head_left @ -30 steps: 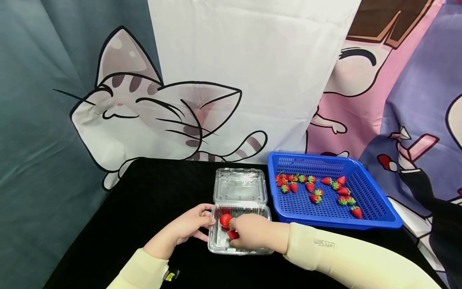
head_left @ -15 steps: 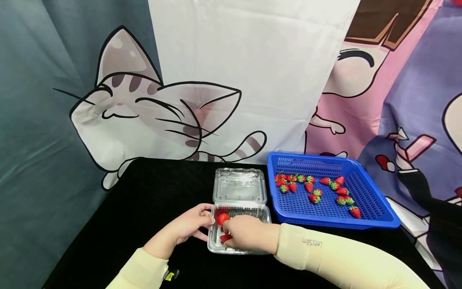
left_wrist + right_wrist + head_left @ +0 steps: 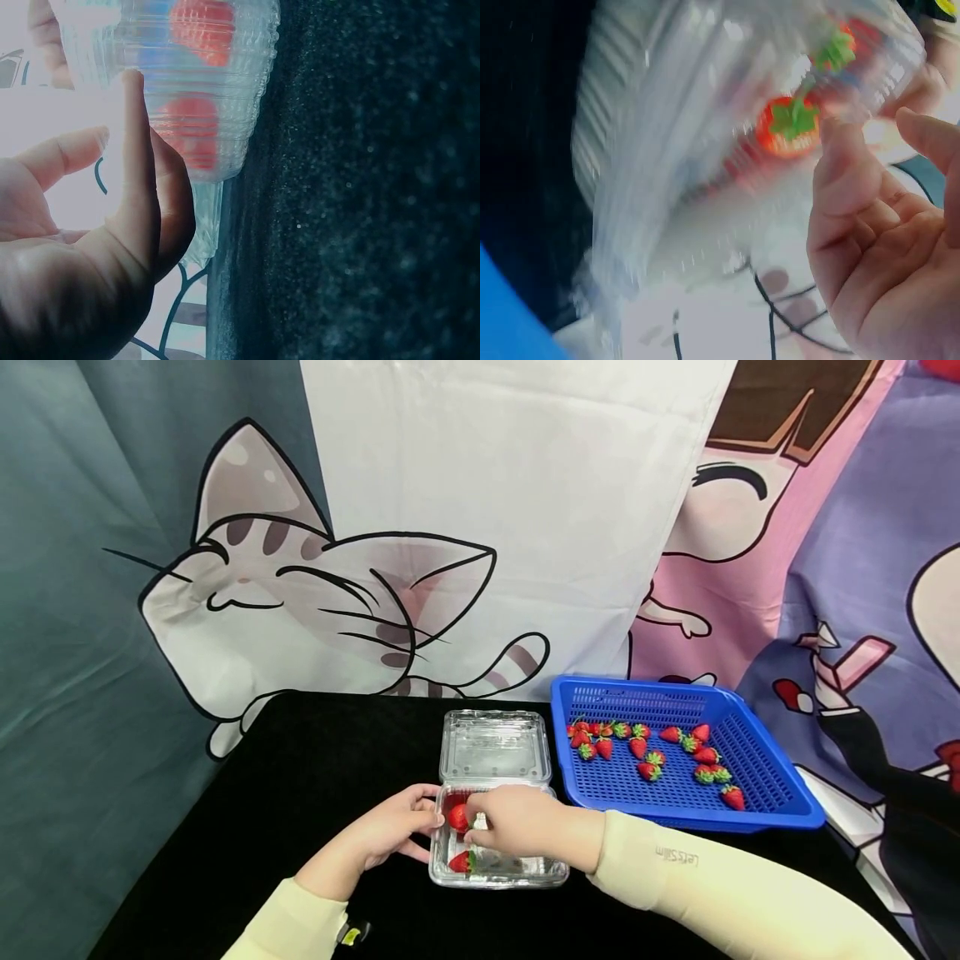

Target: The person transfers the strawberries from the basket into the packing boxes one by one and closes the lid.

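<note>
A hinged clear plastic clamshell box [image 3: 517, 878] lies with its lid [image 3: 495, 745] folded back. Two strawberries are inside along its left side: one farther back [image 3: 458, 817], one near the front corner [image 3: 461, 862]. My left hand [image 3: 393, 822] touches the box's left side with extended fingers, thumb by the rim. The left wrist view shows the left hand [image 3: 112, 202] beside the clear wall, red fruit behind it. Over the box is my right hand [image 3: 517, 822], holding nothing. In the right wrist view, the right hand's [image 3: 885, 232] thumb and index finger are apart near a strawberry's green leaves [image 3: 793, 120].
To the right of the box stands a blue perforated basket [image 3: 690, 817] holding several strawberries [image 3: 637, 747]. Black cloth [image 3: 360, 743] covers the table. A printed curtain [image 3: 480, 460] hangs behind its far edge.
The right hand has let go of a strawberry at the box's front left corner and lifted slightly away from it. The left hand stays at the box's side.
</note>
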`<act>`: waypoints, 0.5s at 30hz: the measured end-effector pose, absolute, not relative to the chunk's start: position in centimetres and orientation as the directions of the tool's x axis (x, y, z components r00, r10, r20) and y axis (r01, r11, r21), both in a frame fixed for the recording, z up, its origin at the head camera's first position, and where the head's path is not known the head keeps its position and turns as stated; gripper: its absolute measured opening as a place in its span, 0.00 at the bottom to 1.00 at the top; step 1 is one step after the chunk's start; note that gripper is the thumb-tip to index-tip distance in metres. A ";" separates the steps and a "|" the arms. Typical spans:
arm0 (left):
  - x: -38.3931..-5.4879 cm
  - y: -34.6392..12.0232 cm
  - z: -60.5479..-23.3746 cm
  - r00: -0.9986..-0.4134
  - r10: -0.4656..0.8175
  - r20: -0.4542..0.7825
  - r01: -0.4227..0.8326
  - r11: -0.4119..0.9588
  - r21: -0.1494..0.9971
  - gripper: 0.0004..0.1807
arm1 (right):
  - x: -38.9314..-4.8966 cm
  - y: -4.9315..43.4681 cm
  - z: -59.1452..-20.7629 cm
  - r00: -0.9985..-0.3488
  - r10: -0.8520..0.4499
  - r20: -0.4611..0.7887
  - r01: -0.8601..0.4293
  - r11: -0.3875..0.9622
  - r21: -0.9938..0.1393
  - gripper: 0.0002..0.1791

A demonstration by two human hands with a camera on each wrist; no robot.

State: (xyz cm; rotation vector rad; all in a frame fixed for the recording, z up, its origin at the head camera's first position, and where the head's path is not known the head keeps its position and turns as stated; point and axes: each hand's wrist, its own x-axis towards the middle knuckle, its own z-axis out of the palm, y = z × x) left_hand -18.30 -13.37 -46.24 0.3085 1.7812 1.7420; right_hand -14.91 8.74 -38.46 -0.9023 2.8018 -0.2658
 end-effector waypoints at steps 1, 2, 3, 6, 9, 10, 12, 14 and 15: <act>-18.3 -13.4 -46.2 -0.781 0.566 -0.265 -0.252 0.103 0.962 0.33 | -15.0 9.0 -38.0 -0.800 -0.590 -0.106 -0.557 0.798 -0.230 0.13; -18.3 -13.4 -46.2 -0.781 0.565 -0.265 -0.252 0.103 0.962 0.34 | -15.2 9.3 -37.6 -0.803 -0.589 -0.090 -0.559 0.797 -0.228 0.12; -18.3 -13.4 -46.2 -0.782 0.564 -0.266 -0.253 0.103 0.962 0.34 | -15.4 9.6 -37.1 -0.808 -0.585 -0.073 -0.558 0.798 -0.228 0.11; -18.3 -13.4 -46.2 -0.783 0.562 -0.269 -0.256 0.103 0.961 0.34 | -16.1 10.9 -35.8 -0.831 -0.555 -0.030 -0.533 0.811 -0.242 0.10; -18.4 -13.3 -46.3 -0.782 0.563 -0.269 -0.258 0.101 0.961 0.34 | -17.0 12.3 -34.4 -0.871 -0.491 -0.005 -0.473 0.842 -0.261 0.09; -18.4 -13.3 -46.3 -0.781 0.563 -0.269 -0.258 0.101 0.961 0.34 | -17.4 12.9 -34.0 -0.884 -0.468 0.001 -0.451 0.851 -0.268 0.09; -18.4 -13.3 -46.3 -0.781 0.565 -0.268 -0.257 0.100 0.961 0.34 | -18.2 14.1 -33.2 -0.906 -0.422 0.016 -0.410 0.870 -0.273 0.10; -18.4 -13.3 -46.2 -0.780 0.566 -0.268 -0.257 0.101 0.961 0.34 | -19.0 15.4 -32.5 -0.925 -0.379 0.028 -0.372 0.888 -0.270 0.11; -18.4 -13.4 -46.2 -0.779 0.566 -0.269 -0.258 0.101 0.961 0.34 | -19.6 16.2 -32.4 -0.933 -0.357 0.034 -0.353 0.896 -0.270 0.12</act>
